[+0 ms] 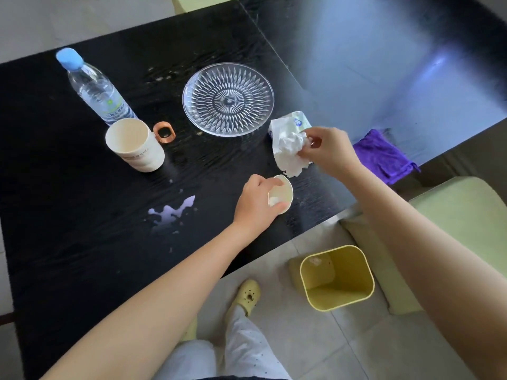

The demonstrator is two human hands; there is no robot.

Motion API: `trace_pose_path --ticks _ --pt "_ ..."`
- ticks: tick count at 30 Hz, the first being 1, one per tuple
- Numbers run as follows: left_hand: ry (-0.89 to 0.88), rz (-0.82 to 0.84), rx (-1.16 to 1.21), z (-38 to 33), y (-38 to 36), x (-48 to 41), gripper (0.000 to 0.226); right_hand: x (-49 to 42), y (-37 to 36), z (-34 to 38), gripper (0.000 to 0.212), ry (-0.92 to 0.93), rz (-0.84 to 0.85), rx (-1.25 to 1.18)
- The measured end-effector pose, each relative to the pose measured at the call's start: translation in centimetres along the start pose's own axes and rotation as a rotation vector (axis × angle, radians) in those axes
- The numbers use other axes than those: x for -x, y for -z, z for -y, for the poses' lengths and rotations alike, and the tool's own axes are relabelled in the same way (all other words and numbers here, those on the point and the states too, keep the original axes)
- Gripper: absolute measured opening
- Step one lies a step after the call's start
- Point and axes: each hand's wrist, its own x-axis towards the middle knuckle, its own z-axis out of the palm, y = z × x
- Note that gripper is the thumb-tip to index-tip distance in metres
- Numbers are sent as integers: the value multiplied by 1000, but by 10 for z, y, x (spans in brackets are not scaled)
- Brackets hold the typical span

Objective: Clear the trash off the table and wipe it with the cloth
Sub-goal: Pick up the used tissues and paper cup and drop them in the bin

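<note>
1. White tissue (288,152) pinched in the right hand (329,152); purple cloth (384,156) just right of it.
2. Cream paper cup (283,192) in the left hand (255,204); pale milky spill (170,212) left of it.
3. Clear plate (228,99) beyond both hands, cut in radiating petals (starburst centre).
4. Black wood-grained table (82,229); yellow bin (356,270) below the right hand.
</note>
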Motion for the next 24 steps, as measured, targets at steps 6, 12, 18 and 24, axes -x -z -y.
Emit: trace_pose_path --ticks 6,12,18,24 --pt "46 15 22 27 -1 9 91 35 -14 -12 30 32 49 129" --pt "64 201 51 35 -16 -14 111 58 -53 -16 29 193 160 325" --pt "62 204 237 30 -21 -21 71 66 -54 -18 46 162 292 361" --pt "24 199 315 20 -10 -16 50 84 -20 -14 51 88 318 144"
